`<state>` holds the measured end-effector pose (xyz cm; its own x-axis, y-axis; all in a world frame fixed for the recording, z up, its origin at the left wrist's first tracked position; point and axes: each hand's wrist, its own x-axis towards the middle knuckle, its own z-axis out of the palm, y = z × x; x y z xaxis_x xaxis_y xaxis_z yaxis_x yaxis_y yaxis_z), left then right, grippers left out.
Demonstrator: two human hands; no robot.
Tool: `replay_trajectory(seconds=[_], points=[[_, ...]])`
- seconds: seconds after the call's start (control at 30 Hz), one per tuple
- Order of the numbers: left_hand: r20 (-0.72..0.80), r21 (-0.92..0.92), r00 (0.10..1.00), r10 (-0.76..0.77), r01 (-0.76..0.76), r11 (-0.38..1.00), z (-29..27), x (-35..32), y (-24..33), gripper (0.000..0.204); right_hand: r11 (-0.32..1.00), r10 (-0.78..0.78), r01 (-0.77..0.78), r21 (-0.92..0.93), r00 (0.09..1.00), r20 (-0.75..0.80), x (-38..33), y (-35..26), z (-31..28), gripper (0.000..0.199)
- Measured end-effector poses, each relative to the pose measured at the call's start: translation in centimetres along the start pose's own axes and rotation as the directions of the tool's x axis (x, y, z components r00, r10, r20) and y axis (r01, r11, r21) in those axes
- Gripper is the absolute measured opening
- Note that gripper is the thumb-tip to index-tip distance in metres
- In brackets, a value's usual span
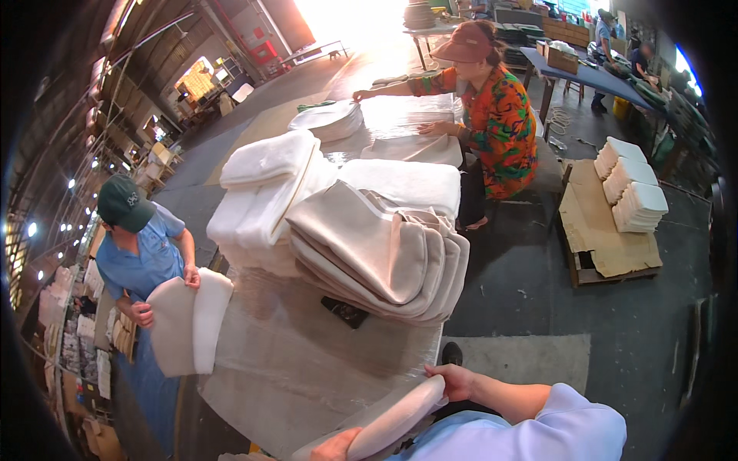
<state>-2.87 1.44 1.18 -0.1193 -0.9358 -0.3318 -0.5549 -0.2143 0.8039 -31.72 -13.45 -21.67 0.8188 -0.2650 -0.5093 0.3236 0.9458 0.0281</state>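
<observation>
the step in hand appears to be handling a pale, rounded pad (401,417) at the near edge of the covered table (284,367), one hand toward each end. the right hand (455,382) has thumb and fingers clamped on the pad's far end; its bare forearm runs in from the lower right, below a rolled pale sleeve (575,419). the left hand (336,446) lies against the nearer end, cut by the lower edge of view, so whether its fingers are closed cannot be told. the pad slants up from left to right between the hands, in front of the wearer's body. beyond it, well apart, rests a stack of beige covers (377,250). the next move probably calls for both ends to be kept supported, since the pad looks soft and likely to sag.
</observation>
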Motion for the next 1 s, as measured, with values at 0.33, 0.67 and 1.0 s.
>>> replay_trajectory(seconds=[0.33,0.67,1.0], points=[[0.353,0.274,0.899,-0.257,0.164,0.948,2.4,2.6,1.9,0.076,0.988,-0.148,0.132,-0.078,0.958,-0.245,1.7,1.3,-5.2,0.021],[0.493,-0.01,0.857,-0.147,0.175,0.984,11.1,20.4,-7.3,0.067,0.932,-0.301,0.242,-0.269,0.931,-0.207,1.2,0.9,-2.6,0.017],[0.418,0.38,0.898,-0.137,-0.035,0.924,15.6,23.3,-6.5,0.062,0.979,-0.204,0.194,-0.064,0.935,-0.291,0.7,2.8,-4.8,0.026]])
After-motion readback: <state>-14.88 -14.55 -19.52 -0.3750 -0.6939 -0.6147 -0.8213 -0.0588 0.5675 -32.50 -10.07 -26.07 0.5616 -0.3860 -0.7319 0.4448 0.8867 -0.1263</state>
